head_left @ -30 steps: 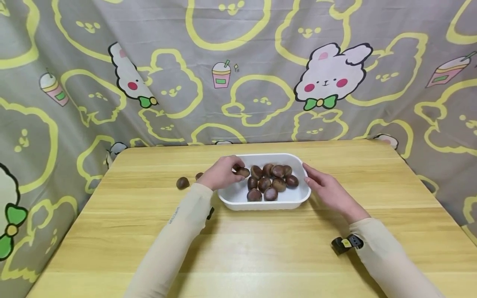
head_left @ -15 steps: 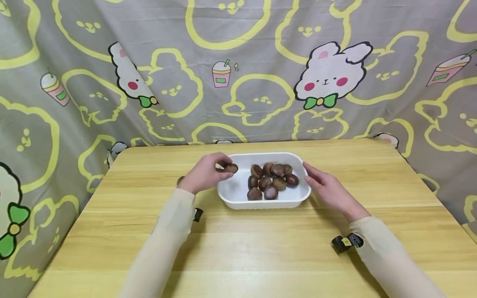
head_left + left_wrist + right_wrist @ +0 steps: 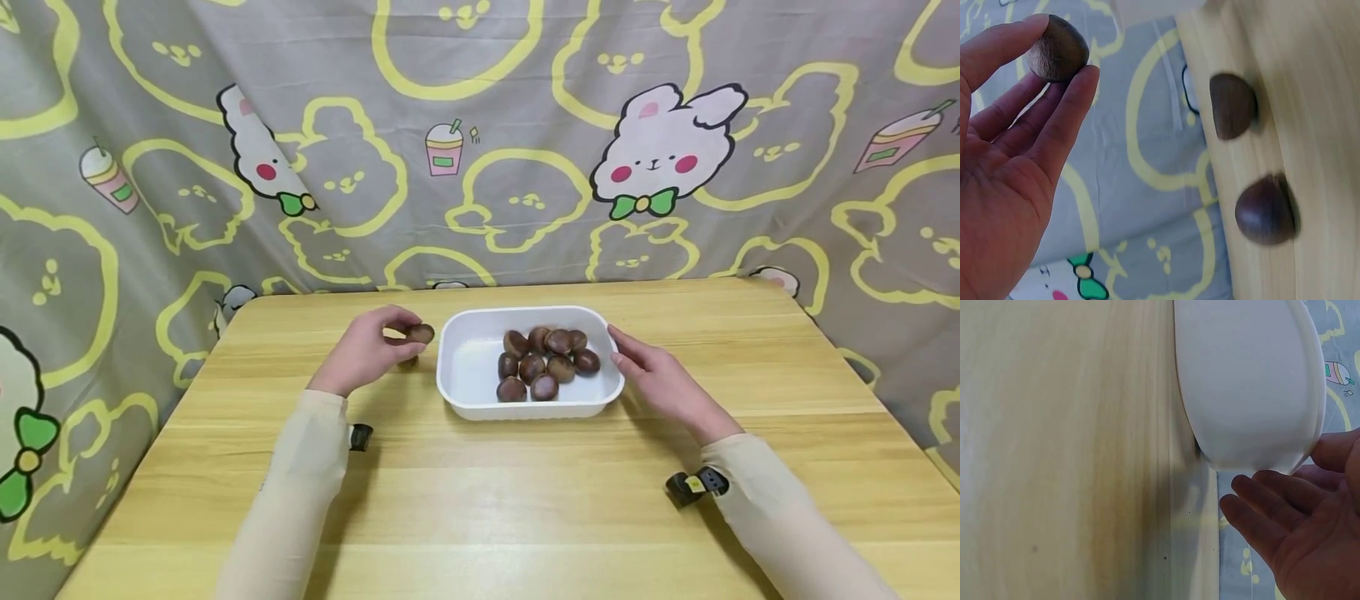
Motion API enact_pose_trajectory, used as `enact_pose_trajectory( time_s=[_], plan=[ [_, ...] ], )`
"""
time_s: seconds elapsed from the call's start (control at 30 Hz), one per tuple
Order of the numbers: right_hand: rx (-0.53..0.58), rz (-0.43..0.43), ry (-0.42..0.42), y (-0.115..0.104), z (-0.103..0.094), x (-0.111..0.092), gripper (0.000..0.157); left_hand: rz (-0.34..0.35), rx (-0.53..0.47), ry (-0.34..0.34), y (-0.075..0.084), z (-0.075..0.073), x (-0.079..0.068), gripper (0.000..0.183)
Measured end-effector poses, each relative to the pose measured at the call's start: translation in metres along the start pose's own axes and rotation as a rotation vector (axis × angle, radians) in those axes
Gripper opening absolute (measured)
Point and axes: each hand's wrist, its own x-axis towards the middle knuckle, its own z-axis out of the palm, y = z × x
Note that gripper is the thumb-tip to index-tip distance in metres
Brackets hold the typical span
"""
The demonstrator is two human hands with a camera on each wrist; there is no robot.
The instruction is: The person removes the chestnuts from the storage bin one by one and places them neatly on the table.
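My left hand point(image 3: 367, 346) pinches a chestnut point(image 3: 421, 333) between thumb and fingertips, in the air just left of the white tray point(image 3: 468, 410). In the left wrist view the held chestnut point(image 3: 1060, 50) shows its pale base. Two more chestnuts lie on the table below: a nearer chestnut point(image 3: 1266, 211) and a second chestnut point(image 3: 1233, 106). From the head view, one is mostly hidden by the left hand and the other cannot be seen. My right hand point(image 3: 660, 375) rests against the tray's right end, its fingers point(image 3: 1266, 515) extended along the outer wall.
Several chestnuts point(image 3: 532, 367) sit in the tray's middle and right part. Wooden tabletop point(image 3: 480, 500) spreads around the tray, and a patterned curtain point(image 3: 525, 233) hangs behind the far edge. A small black camera sits on each wrist.
My left hand has moved left, out of the tray and past its left rim, with the chestnut still in its fingers. The right hand and the tray stay in place.
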Motion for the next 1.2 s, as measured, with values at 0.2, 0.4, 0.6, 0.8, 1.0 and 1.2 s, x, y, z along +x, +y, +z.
enact_pose_trajectory(
  time_s=[0.2,0.4,0.6,0.8,1.0,1.2],
  plan=[
    [-0.001,0.003,-0.005,0.000,0.000,0.001,0.052,-0.036,0.065,0.045,-0.015,-0.017,-0.010,0.035],
    [0.012,-0.008,0.003,-0.001,-0.001,0.002,0.052,-0.060,0.105,0.062,-0.033,-0.030,-0.023,0.034],
    [0.019,-0.003,-0.005,-0.001,0.000,0.000,0.052,-0.104,0.115,0.078,-0.050,-0.042,-0.037,0.035],
    [0.025,-0.008,-0.009,-0.001,0.000,-0.001,0.052,-0.145,0.179,0.078,-0.067,-0.052,-0.046,0.039],
    [0.031,-0.004,-0.003,-0.001,0.000,-0.001,0.053,-0.200,0.203,0.035,-0.081,-0.059,-0.047,0.041],
    [0.032,-0.002,-0.002,0.000,0.000,-0.001,0.052,-0.246,0.268,-0.058,-0.086,-0.063,-0.044,0.039]
  ],
)
